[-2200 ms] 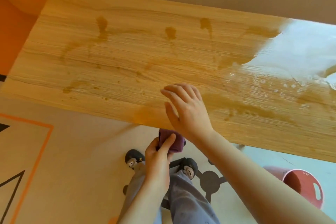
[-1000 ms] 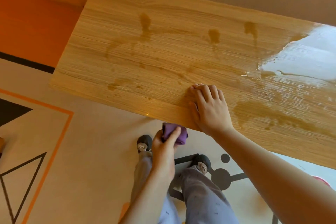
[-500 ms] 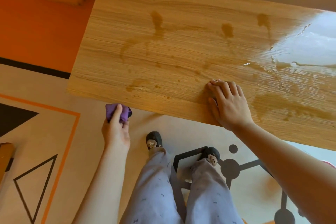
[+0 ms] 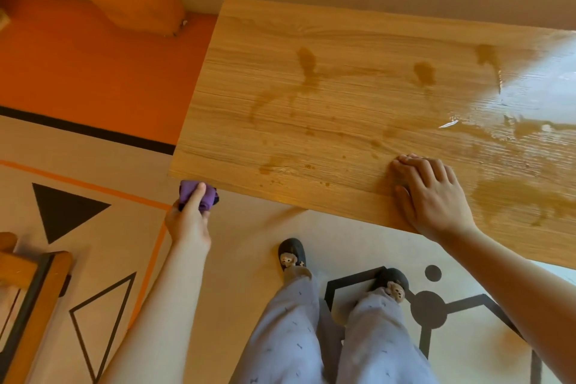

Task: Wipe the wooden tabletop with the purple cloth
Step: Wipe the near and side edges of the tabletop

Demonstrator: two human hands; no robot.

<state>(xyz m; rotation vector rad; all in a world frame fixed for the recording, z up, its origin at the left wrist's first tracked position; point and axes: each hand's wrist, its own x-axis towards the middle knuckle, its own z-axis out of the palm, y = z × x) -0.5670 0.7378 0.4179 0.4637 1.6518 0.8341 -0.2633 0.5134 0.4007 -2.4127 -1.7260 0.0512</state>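
The wooden tabletop (image 4: 343, 109) fills the upper right, marked with brownish wet stains and a shiny wet patch at its right. My left hand (image 4: 188, 221) grips the bunched purple cloth (image 4: 190, 193) just below the table's near left corner, off the surface. My right hand (image 4: 433, 193) lies flat on the tabletop by its near edge, fingers straight and together, palm down.
My legs in grey trousers and dark slippers (image 4: 291, 254) stand on a beige floor with black shapes and orange lines. An orange wall and bench (image 4: 93, 65) sit to the left of the table. A wooden chair piece (image 4: 31, 277) is at the lower left.
My left hand carried the purple cloth from in front of my feet leftwards and up to the table's near left corner. My right hand settled flat on the tabletop and stayed there.
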